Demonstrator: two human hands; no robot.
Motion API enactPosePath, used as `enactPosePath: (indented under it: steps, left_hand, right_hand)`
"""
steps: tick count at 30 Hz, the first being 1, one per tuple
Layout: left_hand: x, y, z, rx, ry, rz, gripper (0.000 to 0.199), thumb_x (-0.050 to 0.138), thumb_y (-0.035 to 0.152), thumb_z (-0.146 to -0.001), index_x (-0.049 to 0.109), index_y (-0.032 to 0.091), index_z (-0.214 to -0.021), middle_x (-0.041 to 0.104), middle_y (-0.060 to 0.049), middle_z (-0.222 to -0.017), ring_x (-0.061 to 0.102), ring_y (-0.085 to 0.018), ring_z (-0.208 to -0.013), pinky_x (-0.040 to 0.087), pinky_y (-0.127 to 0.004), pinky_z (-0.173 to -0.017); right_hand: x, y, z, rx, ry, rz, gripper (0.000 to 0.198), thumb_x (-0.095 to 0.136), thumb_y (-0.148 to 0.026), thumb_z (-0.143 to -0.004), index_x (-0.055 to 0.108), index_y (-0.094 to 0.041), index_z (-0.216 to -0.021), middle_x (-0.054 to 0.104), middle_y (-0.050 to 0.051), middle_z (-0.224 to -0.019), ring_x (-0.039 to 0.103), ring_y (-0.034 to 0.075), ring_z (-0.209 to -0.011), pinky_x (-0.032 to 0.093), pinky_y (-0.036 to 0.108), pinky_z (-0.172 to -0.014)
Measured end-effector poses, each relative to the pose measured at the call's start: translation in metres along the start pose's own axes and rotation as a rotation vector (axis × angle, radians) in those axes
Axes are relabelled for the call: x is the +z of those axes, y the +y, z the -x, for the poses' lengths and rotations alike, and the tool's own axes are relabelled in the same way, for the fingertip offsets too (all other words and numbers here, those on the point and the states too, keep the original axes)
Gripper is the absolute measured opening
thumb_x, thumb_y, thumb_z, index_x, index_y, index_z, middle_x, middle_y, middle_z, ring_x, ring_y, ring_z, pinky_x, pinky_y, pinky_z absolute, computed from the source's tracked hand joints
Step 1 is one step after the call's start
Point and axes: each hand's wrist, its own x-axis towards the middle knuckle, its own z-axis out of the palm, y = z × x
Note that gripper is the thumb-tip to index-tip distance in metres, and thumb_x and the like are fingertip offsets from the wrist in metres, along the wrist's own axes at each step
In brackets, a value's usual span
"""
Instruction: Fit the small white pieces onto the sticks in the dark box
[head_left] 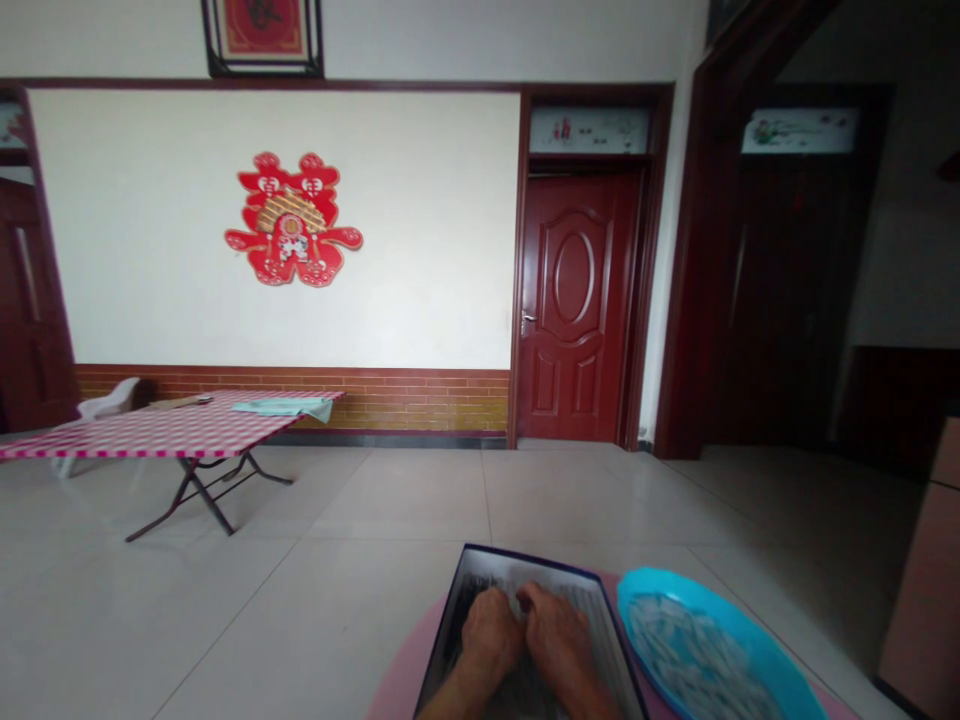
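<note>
My left hand [491, 632] and my right hand [556, 632] are side by side inside a shallow open box [534, 568] with a dark blue rim and a pale inside. Thin dark and grey strands or strips lie lengthwise in the box, around and under both hands. The fingers of each hand are curled downward, and whatever is between them is hidden. Right of the box, beside my right hand, is a bright blue oval basin [651, 580] holding many slender whitish-grey pieces [697, 650]. Their exact kind is too blurred to tell.
Box and basin rest on a pink round surface [405, 655]. Across the tiled floor, at the left, is a folding table [150, 430] with a red-checked cover and a light green cloth [285, 406]. Behind it is a white chair [110, 399]. A cabinet [926, 570] stands at the right edge.
</note>
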Motion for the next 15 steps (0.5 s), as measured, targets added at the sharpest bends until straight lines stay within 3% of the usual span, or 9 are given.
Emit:
enactPosePath:
  steps: [5, 15]
  left_hand:
    - [-0.004, 0.003, 0.000, -0.113, 0.040, 0.052, 0.042, 0.049, 0.037, -0.087, 0.062, 0.003, -0.109, 0.062, -0.027, -0.118, 0.060, -0.032, -0.113, 0.049, -0.038, -0.086]
    - [0.010, -0.008, -0.013, -0.067, 0.055, 0.100, 0.041, 0.058, 0.034, -0.079, 0.066, 0.002, -0.102, 0.067, -0.027, -0.108, 0.063, -0.033, -0.108, 0.050, -0.038, -0.086]
  right_hand:
    - [0.004, 0.006, 0.000, -0.030, 0.021, 0.002, 0.039, 0.036, -0.011, -0.082, 0.071, -0.024, -0.094, 0.075, 0.006, -0.094, 0.067, 0.024, -0.094, 0.041, 0.033, -0.079]
    - [0.006, 0.007, 0.002, -0.030, 0.057, 0.002, 0.040, 0.036, -0.011, -0.081, 0.071, -0.025, -0.092, 0.075, 0.004, -0.095, 0.066, 0.024, -0.095, 0.041, 0.033, -0.082]
